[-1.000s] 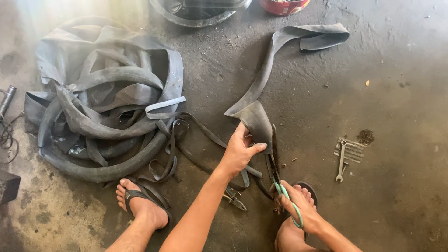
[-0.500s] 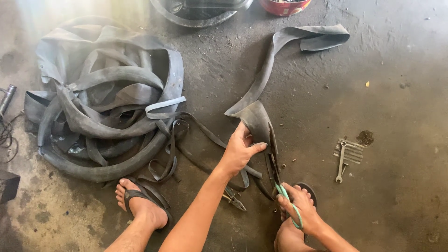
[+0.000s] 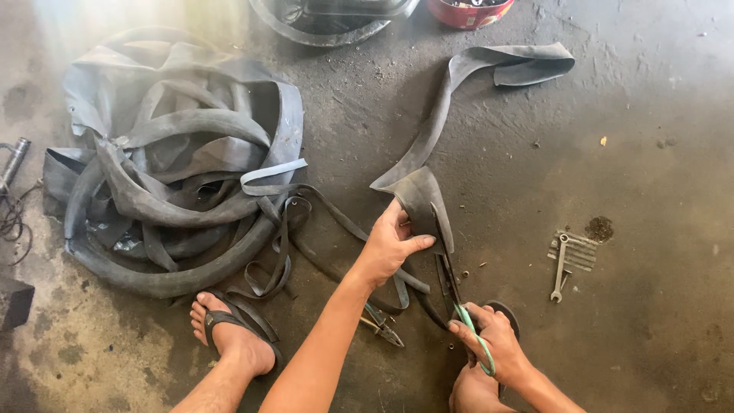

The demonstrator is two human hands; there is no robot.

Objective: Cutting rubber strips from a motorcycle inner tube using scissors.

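A long strip of black rubber inner tube [image 3: 451, 99] lies across the concrete floor, its near end lifted. My left hand [image 3: 390, 245] pinches that near end, thumb on top. My right hand [image 3: 489, 348] grips green-handled scissors [image 3: 455, 287], whose dark blades point up into the rubber's edge beside my left hand. Both my feet in flip-flops rest on the floor, the left foot [image 3: 233, 336] well apart, the right foot mostly hidden under my right hand.
A big heap of old inner tubes [image 3: 176, 176] lies to the left, thin cut strips trailing from it. Pliers [image 3: 380, 325] sit under my left forearm. A wrench [image 3: 560, 268] lies at the right. A tyre [image 3: 329, 19] and red bowl [image 3: 468, 11] sit at the top edge.
My right hand with the scissors has shifted slightly toward me. The left hand keeps its hold on the rubber.
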